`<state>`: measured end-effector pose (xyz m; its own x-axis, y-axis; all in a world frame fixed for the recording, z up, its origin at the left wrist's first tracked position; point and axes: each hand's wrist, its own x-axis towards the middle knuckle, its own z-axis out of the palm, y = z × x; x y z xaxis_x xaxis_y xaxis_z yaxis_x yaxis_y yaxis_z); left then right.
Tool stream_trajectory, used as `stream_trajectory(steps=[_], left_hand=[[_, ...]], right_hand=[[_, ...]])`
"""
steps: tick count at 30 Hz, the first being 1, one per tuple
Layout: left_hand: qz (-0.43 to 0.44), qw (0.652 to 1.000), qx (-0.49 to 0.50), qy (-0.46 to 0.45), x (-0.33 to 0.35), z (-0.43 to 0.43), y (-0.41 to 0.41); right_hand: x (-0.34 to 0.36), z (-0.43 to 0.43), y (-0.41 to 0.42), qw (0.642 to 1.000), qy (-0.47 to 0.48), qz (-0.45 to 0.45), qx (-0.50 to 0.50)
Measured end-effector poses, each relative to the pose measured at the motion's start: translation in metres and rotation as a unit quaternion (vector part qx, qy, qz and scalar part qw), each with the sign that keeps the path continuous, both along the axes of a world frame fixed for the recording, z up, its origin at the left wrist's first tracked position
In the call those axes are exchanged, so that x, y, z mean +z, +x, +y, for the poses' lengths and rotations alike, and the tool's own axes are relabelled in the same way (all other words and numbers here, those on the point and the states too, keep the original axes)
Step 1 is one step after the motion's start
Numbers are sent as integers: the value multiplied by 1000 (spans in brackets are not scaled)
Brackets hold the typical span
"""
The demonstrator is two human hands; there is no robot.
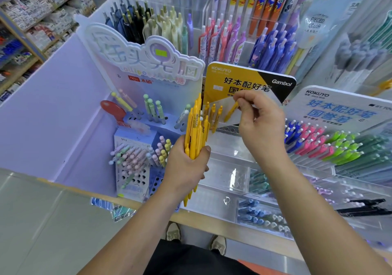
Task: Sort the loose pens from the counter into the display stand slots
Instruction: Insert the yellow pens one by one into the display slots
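Gripping a bundle of yellow pens upright, left hand sits below-left of the yellow sign. Right hand pinches a single pen at the sign's foot, over the slot row holding a few standing pens.

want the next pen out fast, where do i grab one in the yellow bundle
Probably pinch a top end from above: the yellow bundle stands upright in the left hand, which grips the lower barrels, so tops stick out most. The right hand pinches a yellow pen.
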<state>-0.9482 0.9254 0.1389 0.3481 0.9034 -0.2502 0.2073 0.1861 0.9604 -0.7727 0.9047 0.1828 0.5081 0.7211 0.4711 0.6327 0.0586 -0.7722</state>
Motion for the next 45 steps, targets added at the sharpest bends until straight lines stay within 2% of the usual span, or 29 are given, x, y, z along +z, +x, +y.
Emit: stream_trajectory(steps=[5,13,19,24,28,32,35,39,45], left_hand=[[-6,1000,-2,-9,1,3,-1],[-7,1000,-5,-15,2,5,-3],[-15,1000,-16,-17,6,5,-5],[-31,999,-25,-27,12,4,-7],[-40,998,-48,-32,20,1,-8],[-55,993,-94,-32,27,-4,-3],[-66,992,-107,-30,29,-7,2],[-79,993,-62,-59,21,-6,4],[-11,1000,-20,-3,13,-1,4]], right_hand=[[2,-4,1,999,-22,38,1],[-16,-2,-6,999,-47,-19,17],[-28,9,-13,999,-40,7,-30],[-23,5,-13,988,-78,115,-67],[-8,-14,-18,987,-66,126,-78],[7,-29,-30,946,-127,295,52],[7,-33,-31,925,-130,351,71],[8,-35,-17,934,-98,343,0],[25,-28,2,968,0,245,-62]])
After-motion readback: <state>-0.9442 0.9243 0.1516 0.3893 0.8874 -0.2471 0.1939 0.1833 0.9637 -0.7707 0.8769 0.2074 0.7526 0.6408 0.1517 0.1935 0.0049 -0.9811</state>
